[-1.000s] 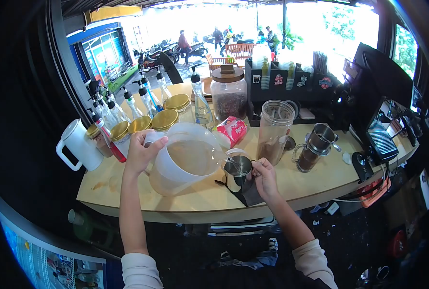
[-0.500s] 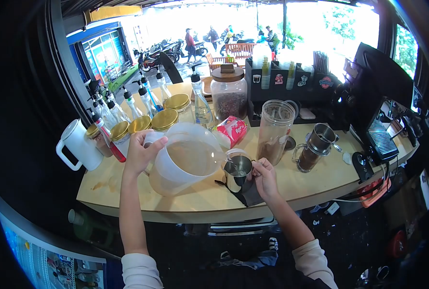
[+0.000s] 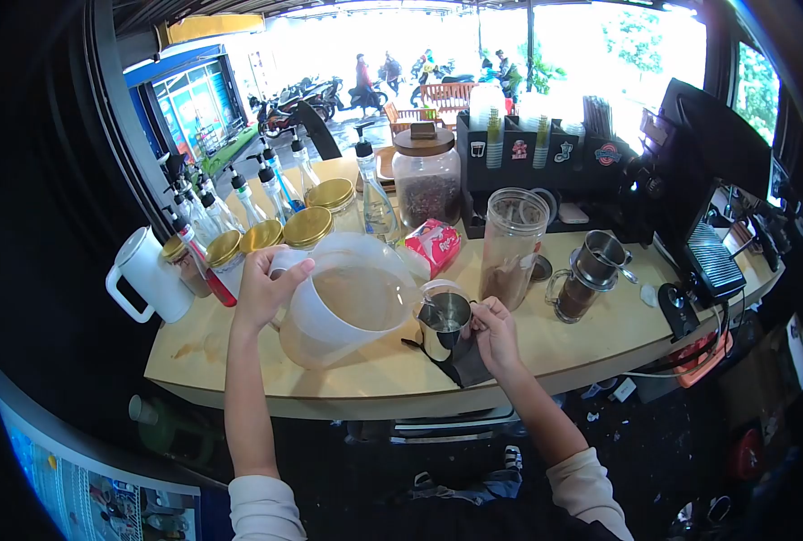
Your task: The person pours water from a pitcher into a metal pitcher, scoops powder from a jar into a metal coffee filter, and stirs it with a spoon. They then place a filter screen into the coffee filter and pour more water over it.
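My left hand is closed round the handle of a large translucent plastic pitcher. The pitcher tips to the right, its spout at the rim of a metal milk jug. A thin stream of clear liquid runs from the spout into the jug, where liquid shows inside. On the jug's right side my right hand grips its handle. Under and beside the jug lies a dark cloth at the counter's front edge.
Left stand a white jug, gold-lidded jars and several pump bottles. Behind are a pink packet and a wooden-lidded jar. Rightward come a tall clear canister, a glass mug topped by a metal dripper, and a cup holder.
Both hands keep nearly the same place and grip, and liquid still runs into the milk jug. The view has shifted slightly. Outside, a walking person has moved a little right.
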Tool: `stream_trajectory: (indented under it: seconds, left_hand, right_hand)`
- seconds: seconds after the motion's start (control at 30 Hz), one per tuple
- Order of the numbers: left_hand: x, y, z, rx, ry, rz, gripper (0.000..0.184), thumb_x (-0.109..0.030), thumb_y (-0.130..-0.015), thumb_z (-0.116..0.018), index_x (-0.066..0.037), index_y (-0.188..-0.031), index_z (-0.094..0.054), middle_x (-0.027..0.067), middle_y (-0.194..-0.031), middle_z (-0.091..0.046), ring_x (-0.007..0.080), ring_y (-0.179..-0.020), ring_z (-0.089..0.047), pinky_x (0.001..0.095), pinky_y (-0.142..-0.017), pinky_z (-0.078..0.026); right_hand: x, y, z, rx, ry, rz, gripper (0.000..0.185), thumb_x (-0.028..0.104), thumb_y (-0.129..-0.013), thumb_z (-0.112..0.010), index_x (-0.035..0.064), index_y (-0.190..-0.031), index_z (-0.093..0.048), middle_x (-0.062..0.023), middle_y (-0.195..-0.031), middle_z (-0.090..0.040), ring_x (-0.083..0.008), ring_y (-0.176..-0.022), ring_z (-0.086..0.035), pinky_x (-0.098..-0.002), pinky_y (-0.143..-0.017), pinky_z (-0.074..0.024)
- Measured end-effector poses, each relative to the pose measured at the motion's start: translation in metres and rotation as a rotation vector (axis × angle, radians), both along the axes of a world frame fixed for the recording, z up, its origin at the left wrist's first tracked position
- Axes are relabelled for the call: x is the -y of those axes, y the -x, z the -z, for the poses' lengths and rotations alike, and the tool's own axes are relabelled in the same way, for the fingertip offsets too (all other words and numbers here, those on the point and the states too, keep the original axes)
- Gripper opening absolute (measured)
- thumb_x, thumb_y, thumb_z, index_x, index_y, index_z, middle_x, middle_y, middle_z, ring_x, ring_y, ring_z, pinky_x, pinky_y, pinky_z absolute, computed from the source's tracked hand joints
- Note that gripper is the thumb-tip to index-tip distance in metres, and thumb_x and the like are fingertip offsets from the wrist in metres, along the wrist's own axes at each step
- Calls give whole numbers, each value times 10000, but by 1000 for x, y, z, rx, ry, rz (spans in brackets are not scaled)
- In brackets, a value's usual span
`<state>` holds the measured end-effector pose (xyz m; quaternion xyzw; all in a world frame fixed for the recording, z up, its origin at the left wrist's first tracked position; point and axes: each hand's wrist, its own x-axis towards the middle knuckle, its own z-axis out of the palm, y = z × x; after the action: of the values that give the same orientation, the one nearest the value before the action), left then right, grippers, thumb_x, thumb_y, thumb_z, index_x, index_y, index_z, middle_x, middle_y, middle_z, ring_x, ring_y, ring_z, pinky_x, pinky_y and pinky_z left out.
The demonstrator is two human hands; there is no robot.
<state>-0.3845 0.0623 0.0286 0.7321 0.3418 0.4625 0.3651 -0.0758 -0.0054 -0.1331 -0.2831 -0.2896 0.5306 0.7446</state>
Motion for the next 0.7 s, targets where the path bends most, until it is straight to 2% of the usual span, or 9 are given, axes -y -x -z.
stream_trajectory:
  seconds: [0.7]
  left_hand:
    - [1,5,4,1,-51,-42,200,-199,-817,-707,-19,-763,-638,-21,-676,-609,16,-574,-511,185,-516,-391]
  right_hand:
    - [-8,0,-6,-34,0,10,237,60,-879,-587,107,-686,-458,19,-594,-422,-92,-561,-412,-252,-563,-377]
